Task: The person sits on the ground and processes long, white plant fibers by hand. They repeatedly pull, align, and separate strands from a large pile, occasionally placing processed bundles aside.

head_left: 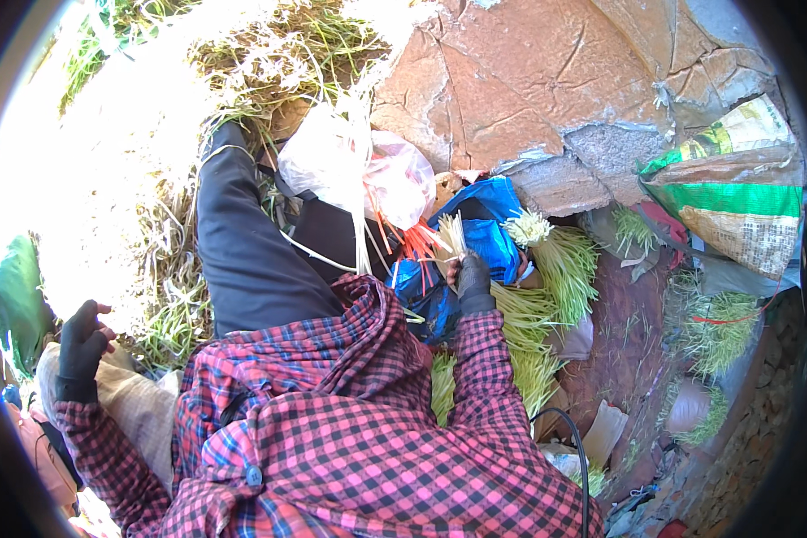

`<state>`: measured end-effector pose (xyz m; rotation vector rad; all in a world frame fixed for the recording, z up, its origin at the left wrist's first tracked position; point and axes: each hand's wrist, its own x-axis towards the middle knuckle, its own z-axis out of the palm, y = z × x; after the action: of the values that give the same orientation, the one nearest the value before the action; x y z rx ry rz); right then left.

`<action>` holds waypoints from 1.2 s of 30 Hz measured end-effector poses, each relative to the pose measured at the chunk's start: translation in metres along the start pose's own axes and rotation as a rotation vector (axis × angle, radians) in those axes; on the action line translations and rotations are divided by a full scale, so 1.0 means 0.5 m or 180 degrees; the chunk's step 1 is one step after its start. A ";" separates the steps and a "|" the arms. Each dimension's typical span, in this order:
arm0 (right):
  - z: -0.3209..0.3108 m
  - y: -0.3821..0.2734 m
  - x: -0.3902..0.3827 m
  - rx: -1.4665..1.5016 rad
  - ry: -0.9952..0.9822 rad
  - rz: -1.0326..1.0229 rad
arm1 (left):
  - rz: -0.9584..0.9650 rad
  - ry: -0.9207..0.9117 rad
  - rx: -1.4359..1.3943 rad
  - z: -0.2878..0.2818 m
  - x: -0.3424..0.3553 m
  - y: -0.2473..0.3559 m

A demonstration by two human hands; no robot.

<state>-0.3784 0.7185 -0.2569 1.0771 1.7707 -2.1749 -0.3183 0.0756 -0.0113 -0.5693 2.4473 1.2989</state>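
Observation:
My right hand, in a dark fingerless glove, is closed around a small bundle of pale stalks, their light ends pointing up. Just beside it lie tied-looking bundles of yellow-green stalks, one showing its white cut ends. Red-orange strips and a blue plastic sheet are close to the held bundle. Out at the far left, my left hand, also gloved, is raised with fingers bent and apart, and I see nothing in it. A beige sack lies nearest to it.
A pinkish-white plastic bag with long white strips sits in front of me, by my outstretched leg. Loose grassy stalks are heaped ahead. A worn brown sheet spreads beyond. At right stands a striped woven sack near more green bundles.

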 end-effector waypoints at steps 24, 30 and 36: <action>0.157 -0.278 -0.127 -0.0311 -0.1589 -0.0871 | 0.0136 -0.0240 -0.0003 0.038 -0.010 0.089; 0.180 -0.281 -0.235 -0.1266 -0.1442 -0.1356 | 0.0853 -0.0807 -0.0339 0.192 0.008 0.273; 0.214 -0.181 -0.289 -0.1175 -0.1598 -0.1634 | 0.1977 -0.2478 -0.0344 0.536 0.080 0.362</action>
<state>-0.3657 0.6031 -0.0923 -0.0196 2.2087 -1.9707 -0.4173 0.3842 -0.0450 0.6370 1.9204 1.4862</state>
